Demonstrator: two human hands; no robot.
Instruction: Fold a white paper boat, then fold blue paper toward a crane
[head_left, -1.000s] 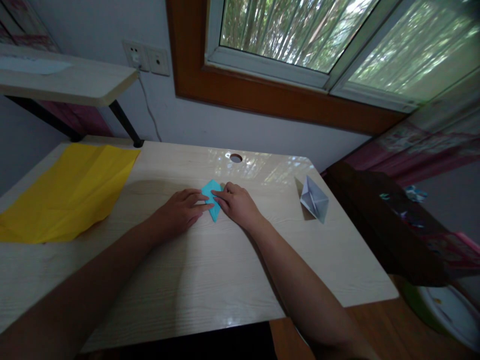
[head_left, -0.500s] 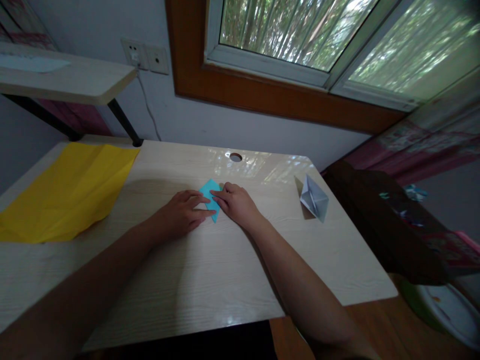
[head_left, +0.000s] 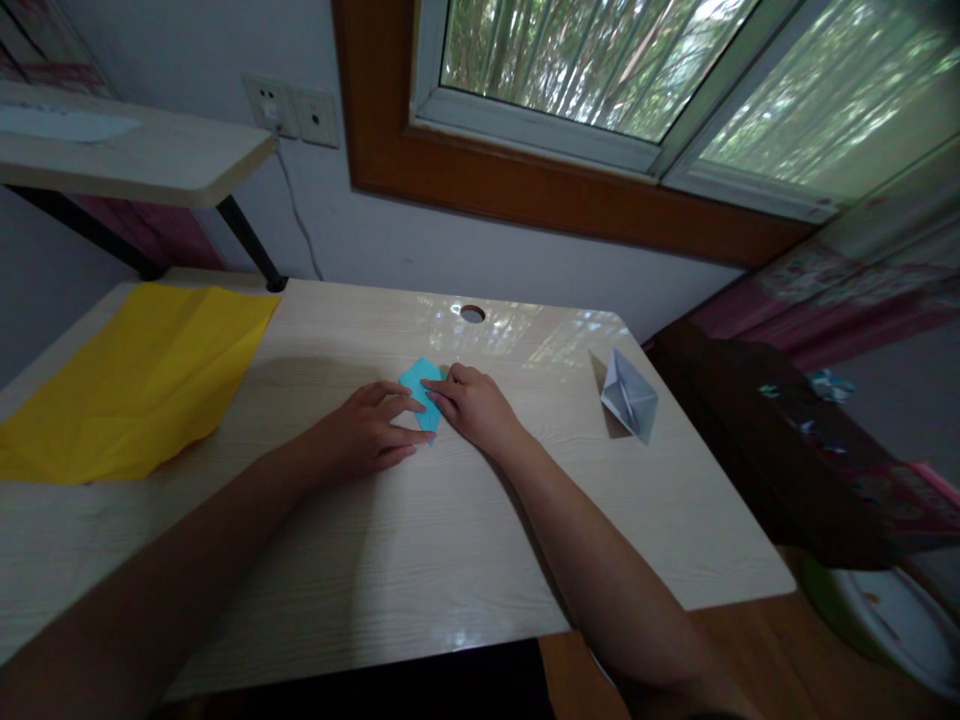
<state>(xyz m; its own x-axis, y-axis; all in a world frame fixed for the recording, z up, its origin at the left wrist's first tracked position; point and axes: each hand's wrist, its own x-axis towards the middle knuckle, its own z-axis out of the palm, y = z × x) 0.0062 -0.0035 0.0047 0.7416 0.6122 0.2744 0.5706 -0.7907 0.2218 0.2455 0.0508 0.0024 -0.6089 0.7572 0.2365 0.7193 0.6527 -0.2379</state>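
Observation:
A small piece of folded blue paper [head_left: 424, 375] lies flat on the light wooden desk [head_left: 480, 540], roughly kite-shaped with its narrow point toward me. From the left, my left hand [head_left: 371, 428] reaches onto it with fingers spread, the fingertips touching its left edge and the thumb near its lower point. My right hand [head_left: 476, 405] presses on the paper's right side, forefinger stretched across it, thumb close below and the other fingers curled. The hands cover parts of both side edges.
A large yellow sheet [head_left: 142, 380] is spread at the desk's left. Toward the right stands a folded white paper shape [head_left: 630, 397]. A round cable hole [head_left: 472, 314] sits near the back edge. A raised shelf [head_left: 135, 150] stands at the back left, below a wall socket [head_left: 270, 104].
My left thumb has shifted slightly down toward the paper's lower point, and its fingertips have moved a little further onto the paper. My right hand has barely moved.

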